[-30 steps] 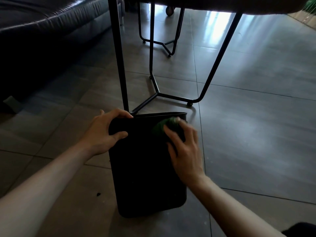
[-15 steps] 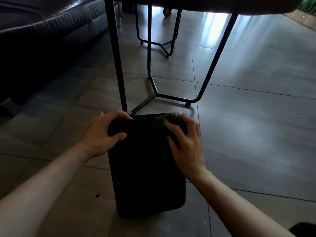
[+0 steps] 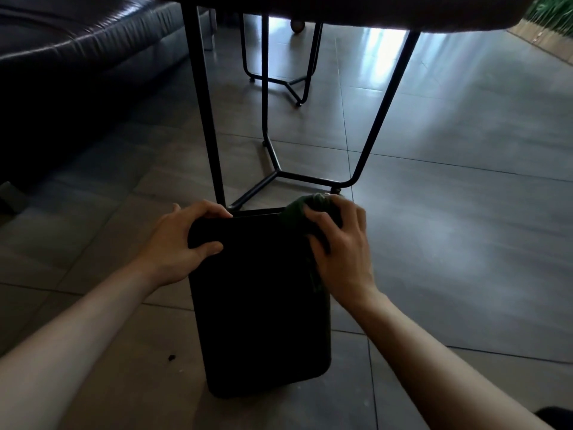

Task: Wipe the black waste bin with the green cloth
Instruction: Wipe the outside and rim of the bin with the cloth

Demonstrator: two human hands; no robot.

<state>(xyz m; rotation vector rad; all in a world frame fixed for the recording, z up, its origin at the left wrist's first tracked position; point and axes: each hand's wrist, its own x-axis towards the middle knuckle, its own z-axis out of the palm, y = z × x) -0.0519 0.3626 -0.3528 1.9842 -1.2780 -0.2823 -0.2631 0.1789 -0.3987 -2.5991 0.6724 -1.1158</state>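
The black waste bin (image 3: 260, 305) stands upright on the tiled floor at bottom centre, its near wall facing me. My left hand (image 3: 183, 240) grips the rim's top left corner, fingers over the edge and thumb on the near wall. My right hand (image 3: 339, 243) presses the bunched green cloth (image 3: 305, 209) against the rim's top right corner. Part of the cloth trails down the bin's right edge under my palm.
Black metal table legs (image 3: 206, 119) rise just behind the bin, with a floor bar (image 3: 310, 178) close to its far rim. A dark leather sofa (image 3: 77, 57) fills the upper left. A small dark speck (image 3: 171, 356) lies on the tiles left of the bin.
My right hand has slid the green cloth from the upper near wall up and right onto the rim's right corner. My left hand has kept its grip.
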